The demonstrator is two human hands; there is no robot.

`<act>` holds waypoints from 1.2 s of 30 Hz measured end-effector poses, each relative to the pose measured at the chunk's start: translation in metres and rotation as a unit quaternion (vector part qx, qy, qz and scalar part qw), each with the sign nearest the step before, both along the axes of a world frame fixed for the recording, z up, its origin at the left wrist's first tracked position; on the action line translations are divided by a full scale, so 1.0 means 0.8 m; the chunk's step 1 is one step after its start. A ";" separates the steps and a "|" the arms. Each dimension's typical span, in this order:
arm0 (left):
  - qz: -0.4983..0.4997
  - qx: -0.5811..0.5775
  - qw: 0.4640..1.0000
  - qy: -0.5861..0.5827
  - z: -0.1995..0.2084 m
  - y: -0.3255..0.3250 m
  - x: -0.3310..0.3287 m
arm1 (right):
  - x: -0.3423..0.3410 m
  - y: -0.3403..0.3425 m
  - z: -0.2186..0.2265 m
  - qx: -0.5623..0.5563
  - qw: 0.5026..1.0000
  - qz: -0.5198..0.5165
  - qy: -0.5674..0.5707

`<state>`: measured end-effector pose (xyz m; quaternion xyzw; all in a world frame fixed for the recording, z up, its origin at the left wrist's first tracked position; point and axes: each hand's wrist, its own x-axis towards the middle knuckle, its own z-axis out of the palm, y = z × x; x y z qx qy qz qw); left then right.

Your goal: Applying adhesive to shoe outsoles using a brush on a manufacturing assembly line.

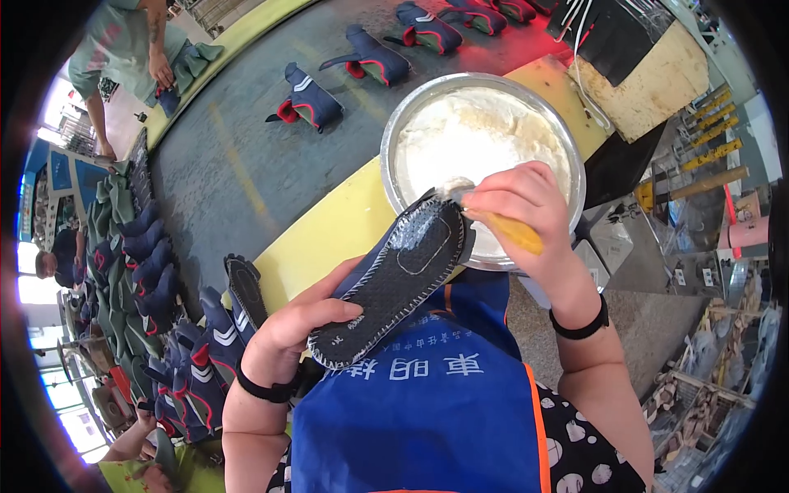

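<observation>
My left hand (pixel 297 319) grips a shoe upper (pixel 382 292), bottom up, its thumb pressed on the black insole with pale stitching round the edge. A wet, shiny patch lies on the insole toward the end farther from that hand. My right hand (pixel 526 205) is closed round a brush (pixel 516 233) with a yellow handle. The brush head, partly hidden by the fingers, is at the insole's far end. Just beyond, a wide metal bowl (pixel 389 156) holds thick white paste (pixel 468 131). A blue apron (pixel 411 427) with an orange edge is below my hands.
Navy shoe uppers with red trim (pixel 306 99) lie spaced along a grey belt (pixel 197 156). A yellow ledge (pixel 329 238) borders its near side. More uppers (pixel 197 370) are heaped at the left. Another person (pixel 123 57) handles uppers across the belt; a board (pixel 649 82) stands at right.
</observation>
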<state>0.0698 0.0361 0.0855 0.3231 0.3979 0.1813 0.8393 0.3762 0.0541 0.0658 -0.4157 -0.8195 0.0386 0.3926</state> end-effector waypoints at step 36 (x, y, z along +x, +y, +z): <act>0.134 0.203 0.970 0.014 -0.063 -0.003 0.011 | -0.082 -0.039 -0.013 -0.121 0.931 -0.044 0.342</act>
